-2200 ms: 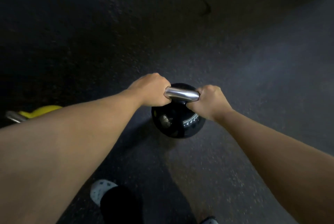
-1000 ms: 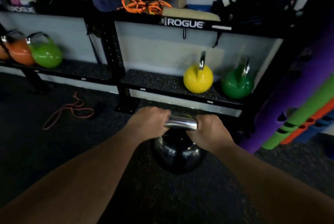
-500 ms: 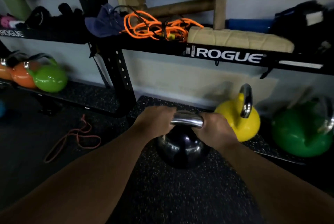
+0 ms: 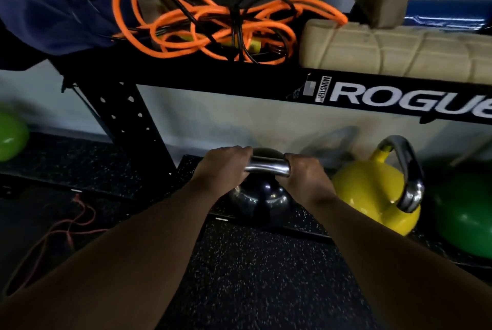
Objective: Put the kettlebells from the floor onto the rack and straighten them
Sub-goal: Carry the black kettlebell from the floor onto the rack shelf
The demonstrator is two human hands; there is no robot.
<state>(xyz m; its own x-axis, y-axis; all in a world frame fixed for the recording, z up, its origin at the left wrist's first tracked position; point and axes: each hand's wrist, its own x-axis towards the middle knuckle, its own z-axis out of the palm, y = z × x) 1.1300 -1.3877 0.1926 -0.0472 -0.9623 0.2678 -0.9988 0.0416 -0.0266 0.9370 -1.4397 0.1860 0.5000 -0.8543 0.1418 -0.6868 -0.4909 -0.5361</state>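
Observation:
A glossy black kettlebell with a steel handle sits at the front edge of the black rack's low shelf; I cannot tell whether it rests on it. My left hand and my right hand each grip one end of that handle. Right of it on the shelf stands a yellow kettlebell, handle turned edge-on. A dark green kettlebell sits further right, partly cut off. A light green kettlebell rests on the left shelf section.
The rack's upper beam, marked ROGUE, hangs just above my hands. It carries an orange cord bundle, a tan pad and blue cloth. A perforated upright stands left. A red band lies on the floor.
I carried the black kettlebell from the open floor up to the rack. It has moved forward to the low shelf's edge beside the yellow one, and the view has closed in.

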